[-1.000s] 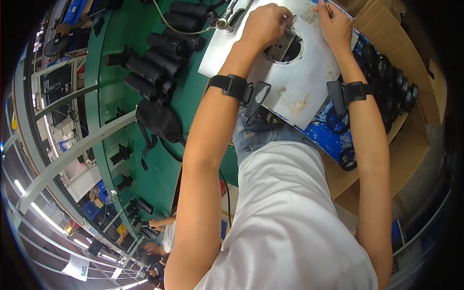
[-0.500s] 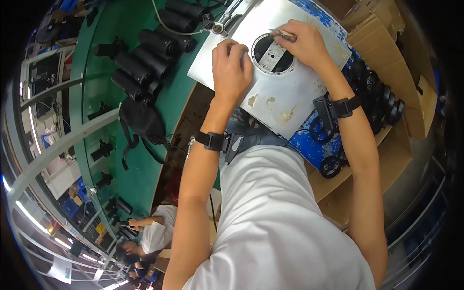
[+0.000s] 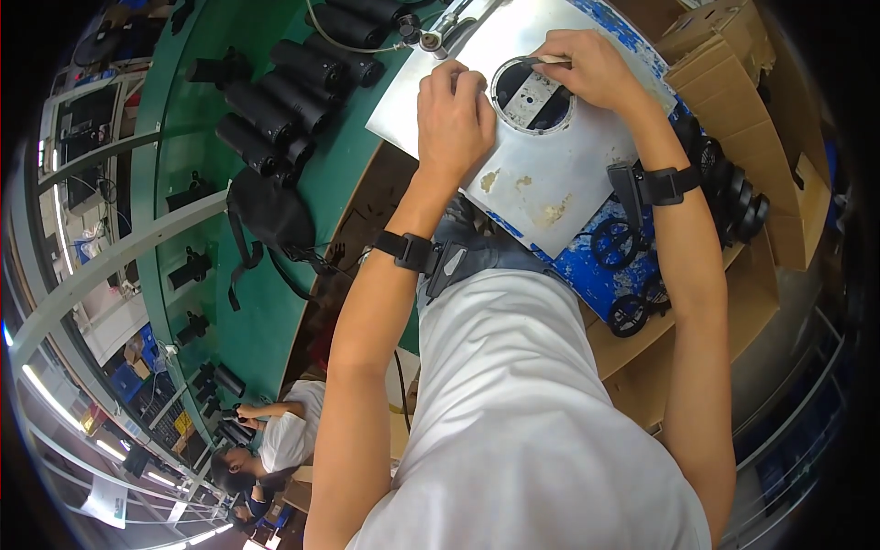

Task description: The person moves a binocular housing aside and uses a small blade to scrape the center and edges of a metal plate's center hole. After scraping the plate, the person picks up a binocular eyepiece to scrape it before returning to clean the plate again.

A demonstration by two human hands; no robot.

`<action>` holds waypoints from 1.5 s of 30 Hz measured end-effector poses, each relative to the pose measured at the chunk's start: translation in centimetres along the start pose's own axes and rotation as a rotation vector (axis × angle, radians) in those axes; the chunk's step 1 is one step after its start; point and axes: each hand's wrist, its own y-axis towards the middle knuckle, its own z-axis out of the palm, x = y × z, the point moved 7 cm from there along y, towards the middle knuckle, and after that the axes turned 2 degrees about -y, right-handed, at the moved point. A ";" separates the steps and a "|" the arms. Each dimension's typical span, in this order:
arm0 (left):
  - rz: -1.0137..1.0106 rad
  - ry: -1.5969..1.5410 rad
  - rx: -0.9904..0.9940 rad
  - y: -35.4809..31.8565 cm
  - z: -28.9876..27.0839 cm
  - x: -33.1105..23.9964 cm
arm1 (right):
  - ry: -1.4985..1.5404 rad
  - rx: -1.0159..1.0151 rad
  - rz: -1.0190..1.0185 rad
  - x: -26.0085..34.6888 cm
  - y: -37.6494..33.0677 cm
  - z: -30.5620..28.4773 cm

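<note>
On a white, glue-stained sheet lies a round ring-shaped part with a dark inside and a pale, speckled bar across it. My right hand is closed in a pinch on slim metal tweezers, whose tip reaches the ring's far rim. Just left of the ring, my left hand rests on the sheet with its fingers curled. Whatever those fingers hold, if anything, is hidden beneath them.
Several black cylinders and a black cloth bag lie on the green bench at left. A metal fitting stands beyond my left hand. Black rings lie on the blue surface at right, beside a cardboard box. Another person works at lower left.
The tweezers are tilted differently at the ring's far rim. My left hand stays curled beside the ring. The whole view has shifted slightly, moving the sheet a little right and up.
</note>
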 end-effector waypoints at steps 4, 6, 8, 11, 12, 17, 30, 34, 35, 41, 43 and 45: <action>-0.010 0.000 0.008 -0.1 0.0 0.0 | -0.068 -0.064 -0.040 0.6 -0.6 0.3; -0.008 0.000 0.005 -0.1 0.0 0.0 | -0.094 -0.209 0.029 0.6 -1.4 0.3; -0.006 -0.001 0.006 0.0 0.1 0.1 | -0.079 -0.272 0.078 0.5 -1.9 0.9; 0.014 0.010 0.000 -0.1 0.1 0.0 | -0.073 -0.362 0.131 0.5 -2.4 1.0; 0.013 0.017 -0.004 -0.1 0.1 0.0 | -0.083 -0.389 0.123 0.7 -2.4 0.8; 0.020 0.040 -0.003 0.0 0.2 -0.4 | -0.097 -0.262 0.059 1.0 -1.8 -0.1; 0.020 0.041 0.009 -0.1 0.0 -0.3 | -0.023 0.190 -0.076 -0.2 1.3 0.2; 0.005 0.031 -0.023 -0.1 -0.2 -0.2 | 0.008 0.231 -0.148 0.2 2.2 -0.1; -0.001 0.037 -0.014 -0.2 -0.2 -0.2 | 0.009 0.235 -0.145 0.3 2.3 -0.1; -0.001 0.045 -0.014 -0.1 0.0 -0.1 | -0.006 0.261 -0.092 0.4 2.0 0.3; 0.001 0.047 -0.013 -0.1 0.0 -0.2 | -0.023 0.185 -0.063 0.4 1.7 0.0; 0.017 0.063 -0.011 0.0 0.0 -0.4 | -0.044 0.131 -0.112 0.6 1.6 -0.1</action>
